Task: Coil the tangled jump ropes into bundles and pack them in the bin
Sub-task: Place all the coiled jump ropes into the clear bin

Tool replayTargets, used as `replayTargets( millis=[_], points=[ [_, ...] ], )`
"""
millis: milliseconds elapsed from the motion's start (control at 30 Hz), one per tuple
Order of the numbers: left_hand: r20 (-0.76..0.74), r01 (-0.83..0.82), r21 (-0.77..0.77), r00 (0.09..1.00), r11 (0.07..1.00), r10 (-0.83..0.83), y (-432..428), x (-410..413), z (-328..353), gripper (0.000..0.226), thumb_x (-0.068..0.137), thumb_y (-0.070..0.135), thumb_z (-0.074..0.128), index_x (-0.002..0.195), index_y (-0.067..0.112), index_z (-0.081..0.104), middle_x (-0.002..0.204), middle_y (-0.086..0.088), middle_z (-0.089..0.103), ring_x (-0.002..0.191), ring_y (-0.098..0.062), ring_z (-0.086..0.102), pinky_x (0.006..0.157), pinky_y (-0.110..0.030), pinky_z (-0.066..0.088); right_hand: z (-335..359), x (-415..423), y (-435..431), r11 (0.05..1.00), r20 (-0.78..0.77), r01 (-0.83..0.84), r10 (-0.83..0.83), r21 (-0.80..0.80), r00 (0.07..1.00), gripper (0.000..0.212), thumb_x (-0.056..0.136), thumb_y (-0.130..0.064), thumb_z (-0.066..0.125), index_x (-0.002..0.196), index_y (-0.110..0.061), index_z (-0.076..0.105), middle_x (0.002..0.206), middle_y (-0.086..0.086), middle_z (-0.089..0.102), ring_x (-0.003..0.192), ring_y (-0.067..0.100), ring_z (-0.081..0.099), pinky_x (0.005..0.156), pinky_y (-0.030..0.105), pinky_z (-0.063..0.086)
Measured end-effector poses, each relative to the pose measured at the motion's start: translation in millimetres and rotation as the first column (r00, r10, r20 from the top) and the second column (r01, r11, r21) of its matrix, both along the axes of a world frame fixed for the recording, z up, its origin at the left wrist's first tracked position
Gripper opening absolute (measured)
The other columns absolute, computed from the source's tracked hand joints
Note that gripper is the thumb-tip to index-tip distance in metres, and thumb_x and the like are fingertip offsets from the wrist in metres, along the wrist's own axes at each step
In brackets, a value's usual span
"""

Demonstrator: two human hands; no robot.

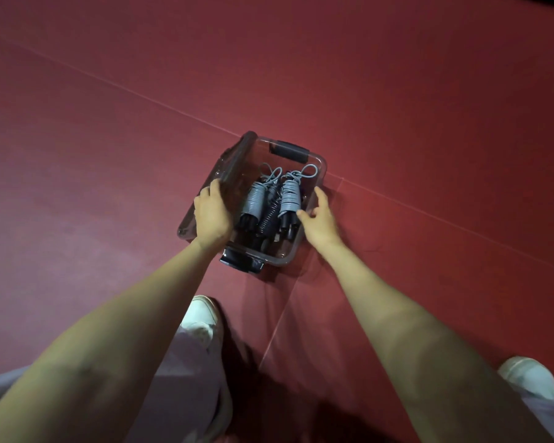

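A clear plastic bin [317, 161] with dark latch handles stands on the red floor. Inside lie two grey coiled jump rope bundles, one on the left [255, 201] and one on the right [290, 196], with a dark coiled bundle [269, 219] between them. A clear lid [227, 169] is tilted up along the bin's left side. My left hand [211, 215] grips that lid at its lower part. My right hand [319, 217] rests on the bin's right rim, thumb inside, fingers on the outer wall.
The red mat floor [429, 107] spreads all around, crossed by thin seam lines. My two white shoes [200, 318] [530, 375] and pale trouser legs stand just below the bin.
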State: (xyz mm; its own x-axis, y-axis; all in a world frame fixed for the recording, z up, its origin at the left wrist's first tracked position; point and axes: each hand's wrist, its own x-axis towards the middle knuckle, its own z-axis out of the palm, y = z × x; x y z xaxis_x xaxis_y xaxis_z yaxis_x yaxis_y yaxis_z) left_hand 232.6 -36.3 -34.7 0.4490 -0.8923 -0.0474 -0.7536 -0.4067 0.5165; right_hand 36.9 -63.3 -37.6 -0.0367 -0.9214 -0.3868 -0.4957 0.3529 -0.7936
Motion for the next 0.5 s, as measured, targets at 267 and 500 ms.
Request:
replayTargets(
  millis=[267,500],
  points=[
    [0.003,0.076,-0.157,0.997,0.985,-0.076,21,0,-1,0.057,0.067,-0.009,0.063,0.12,0.01,0.055,0.117,-0.011,0.062,0.103,-0.034,0.055,0.085,-0.035,0.041,4,-7,1,0.966,0.315,0.221,-0.253,0.132,0.915,0.07,0.087,0.012,0.053,0.143,-0.025,0.034,0.121,0.013,0.058,0.071,0.017,0.057,0.058,0.026,0.05],
    [0.008,0.322,-0.193,0.945,0.927,-0.326,57,-69,28,0.066,0.066,-0.02,0.044,0.123,0.01,0.056,0.121,-0.011,0.062,0.107,-0.033,0.047,0.089,-0.037,0.042,12,-38,56,0.932,0.337,0.263,-0.338,0.248,0.879,0.058,0.097,-0.005,0.047,0.145,-0.026,0.023,0.103,0.007,0.06,0.067,0.012,0.054,0.068,0.028,0.049]
  ],
)
